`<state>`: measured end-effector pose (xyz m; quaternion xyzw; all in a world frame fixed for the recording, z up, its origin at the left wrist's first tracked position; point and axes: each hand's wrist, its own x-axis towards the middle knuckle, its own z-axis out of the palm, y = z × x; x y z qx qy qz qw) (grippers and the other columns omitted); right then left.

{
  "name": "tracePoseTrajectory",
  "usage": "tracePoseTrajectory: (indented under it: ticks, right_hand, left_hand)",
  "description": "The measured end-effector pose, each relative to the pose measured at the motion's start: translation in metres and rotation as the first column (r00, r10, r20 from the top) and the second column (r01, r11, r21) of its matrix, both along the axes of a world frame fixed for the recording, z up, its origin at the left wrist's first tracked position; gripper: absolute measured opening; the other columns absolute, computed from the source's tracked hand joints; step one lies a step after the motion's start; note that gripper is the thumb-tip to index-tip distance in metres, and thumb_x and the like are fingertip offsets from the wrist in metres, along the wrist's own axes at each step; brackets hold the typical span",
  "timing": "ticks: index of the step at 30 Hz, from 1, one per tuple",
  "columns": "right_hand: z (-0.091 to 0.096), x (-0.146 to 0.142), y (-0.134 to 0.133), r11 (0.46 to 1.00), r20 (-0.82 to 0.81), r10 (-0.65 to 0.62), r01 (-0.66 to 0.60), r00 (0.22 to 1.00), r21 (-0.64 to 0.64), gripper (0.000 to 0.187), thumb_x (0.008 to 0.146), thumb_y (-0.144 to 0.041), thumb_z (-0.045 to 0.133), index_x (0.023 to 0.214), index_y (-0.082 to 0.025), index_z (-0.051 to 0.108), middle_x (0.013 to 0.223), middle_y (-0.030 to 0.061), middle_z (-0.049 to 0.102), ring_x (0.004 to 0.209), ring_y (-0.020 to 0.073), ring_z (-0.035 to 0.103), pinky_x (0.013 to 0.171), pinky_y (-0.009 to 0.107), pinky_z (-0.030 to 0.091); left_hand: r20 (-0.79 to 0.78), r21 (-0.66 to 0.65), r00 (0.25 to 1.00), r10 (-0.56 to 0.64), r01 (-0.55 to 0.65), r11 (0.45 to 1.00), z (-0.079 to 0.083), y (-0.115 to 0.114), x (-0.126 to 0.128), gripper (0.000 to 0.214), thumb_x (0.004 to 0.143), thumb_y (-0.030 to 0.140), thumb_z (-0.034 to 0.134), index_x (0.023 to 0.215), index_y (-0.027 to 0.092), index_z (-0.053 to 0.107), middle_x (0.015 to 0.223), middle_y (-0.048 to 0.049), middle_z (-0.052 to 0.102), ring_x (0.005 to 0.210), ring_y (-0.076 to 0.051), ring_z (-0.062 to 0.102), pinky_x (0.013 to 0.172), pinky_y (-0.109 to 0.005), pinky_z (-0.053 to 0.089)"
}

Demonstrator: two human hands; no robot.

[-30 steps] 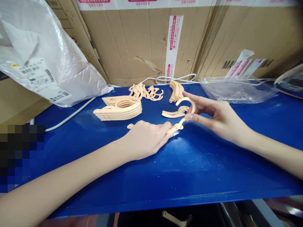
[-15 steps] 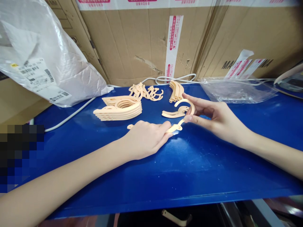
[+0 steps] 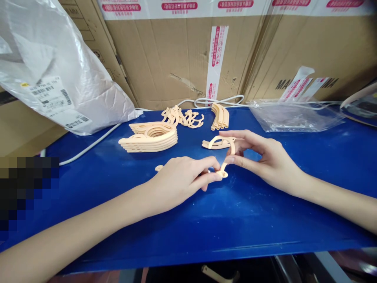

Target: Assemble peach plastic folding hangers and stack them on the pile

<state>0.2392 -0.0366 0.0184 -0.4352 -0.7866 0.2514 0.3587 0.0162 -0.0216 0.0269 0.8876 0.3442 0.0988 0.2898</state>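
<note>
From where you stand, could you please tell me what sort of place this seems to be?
Probably a packing or assembly workspace: large cardboard boxes stand behind a blue table bearing stacked cream-coloured pieces.

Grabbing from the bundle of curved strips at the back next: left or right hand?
Probably the right hand: it's nearer the bundle, though it must first let go of the hook. The left hand sits farther off, gripping the hanger piece.
</note>
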Motion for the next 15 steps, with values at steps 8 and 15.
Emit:
tracePoseTrajectory:
  ticks: [8, 15]
  right_hand:
    - [-0.002, 0.003, 0.005, 0.998, 0.111, -0.007, -0.001, 0.994, 0.068, 0.048, 0.090, -0.034, 0.059, 0.137, -0.023, 0.054, 0.081, 0.0010, 0.072, 0.071, 0.0170, 0.065, 0.066, 0.030, 0.051]
    - [0.037, 0.000, -0.021, 0.891, 0.326, -0.080, -0.079, 0.942, 0.446, 0.026, 0.093, -0.033, 0.054, 0.114, -0.031, 0.070, 0.071, 0.0024, 0.069, 0.064, 0.0184, 0.062, 0.064, 0.034, 0.046]
  left_hand:
    - [0.268, -0.578, 0.951, 0.151, 0.033, 0.815, -0.007, 0.013, 0.000, 0.018, 0.097, 0.034, 0.045, 0.091, 0.017, 0.049, 0.090, -0.0072, 0.074, 0.063, -0.013, 0.071, 0.045, -0.017, 0.045]
    - [0.240, -0.709, 0.933, 0.267, -0.020, 0.705, -0.004, 0.012, 0.002, 0.011, 0.095, 0.019, 0.048, 0.085, 0.015, 0.049, 0.094, -0.0152, 0.076, 0.079, -0.017, 0.074, 0.067, -0.026, 0.056]
